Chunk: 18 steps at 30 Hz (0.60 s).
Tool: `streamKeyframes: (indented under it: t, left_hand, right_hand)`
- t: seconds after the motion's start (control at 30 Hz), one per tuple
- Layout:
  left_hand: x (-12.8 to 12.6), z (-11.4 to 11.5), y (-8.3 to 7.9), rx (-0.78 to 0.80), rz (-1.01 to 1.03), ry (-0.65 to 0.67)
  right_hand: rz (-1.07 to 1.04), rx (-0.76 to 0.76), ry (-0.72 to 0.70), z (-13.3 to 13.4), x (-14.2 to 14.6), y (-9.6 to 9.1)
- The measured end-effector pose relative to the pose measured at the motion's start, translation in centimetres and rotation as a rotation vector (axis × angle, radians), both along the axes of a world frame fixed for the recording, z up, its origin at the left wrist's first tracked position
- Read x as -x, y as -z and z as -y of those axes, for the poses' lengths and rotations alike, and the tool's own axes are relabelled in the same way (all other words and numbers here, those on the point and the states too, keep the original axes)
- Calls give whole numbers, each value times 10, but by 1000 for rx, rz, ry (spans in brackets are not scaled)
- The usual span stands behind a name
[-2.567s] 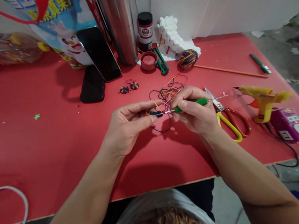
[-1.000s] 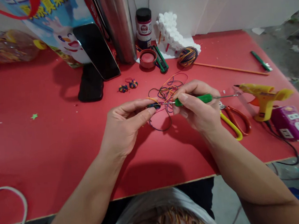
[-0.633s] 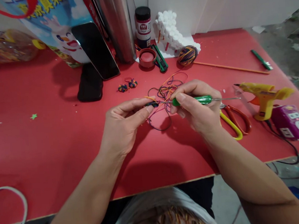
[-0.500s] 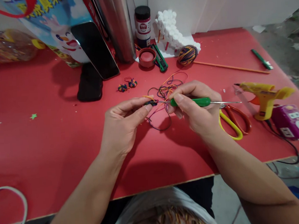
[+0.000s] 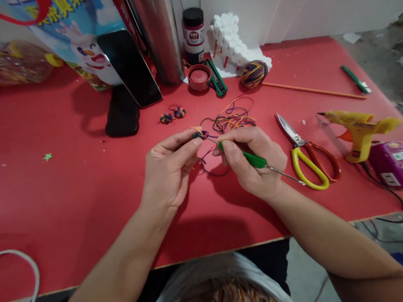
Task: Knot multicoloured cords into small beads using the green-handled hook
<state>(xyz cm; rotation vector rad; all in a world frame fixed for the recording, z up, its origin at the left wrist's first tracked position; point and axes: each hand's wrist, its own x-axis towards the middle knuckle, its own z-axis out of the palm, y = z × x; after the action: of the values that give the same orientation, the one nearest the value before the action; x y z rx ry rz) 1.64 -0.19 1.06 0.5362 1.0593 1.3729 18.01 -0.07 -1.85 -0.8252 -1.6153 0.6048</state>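
Note:
My left hand (image 5: 170, 169) pinches a small multicoloured yarn piece (image 5: 199, 134) between thumb and fingertips above the red table (image 5: 69, 188). My right hand (image 5: 252, 163) grips a green-handled crochet hook (image 5: 253, 159), its metal tip pointing up-left into the yarn piece and its rear metal end sticking out to the lower right. Loose coloured yarn strands (image 5: 232, 119) trail from the piece across the table just behind my hands.
Yellow-and-red scissors (image 5: 307, 159) lie right of my right hand, then a yellow glue gun (image 5: 357, 128) and a purple power strip (image 5: 398, 169). Behind are two small yarn balls (image 5: 173, 115), a yarn ball (image 5: 253, 73), a phone (image 5: 130, 66), a steel flask (image 5: 159, 34), a jar (image 5: 193, 32).
My right hand has dropped nearer and turned the hook from level to slanting, its rear end now pointing lower right. The scissors are now uncovered. My left hand still pinches the yarn piece.

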Motion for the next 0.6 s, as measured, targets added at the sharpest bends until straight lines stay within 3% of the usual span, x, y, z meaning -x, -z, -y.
streamKeyframes:
  t: [0.2,0.6]
  left_hand:
    - [3,-1,-1,-2,19,32]
    - [4,0,1,-79,-26,47]
  right_hand:
    - [-14,27,-5,-2,-1,8]
    - [53,-27,-3,-4,-2,2]
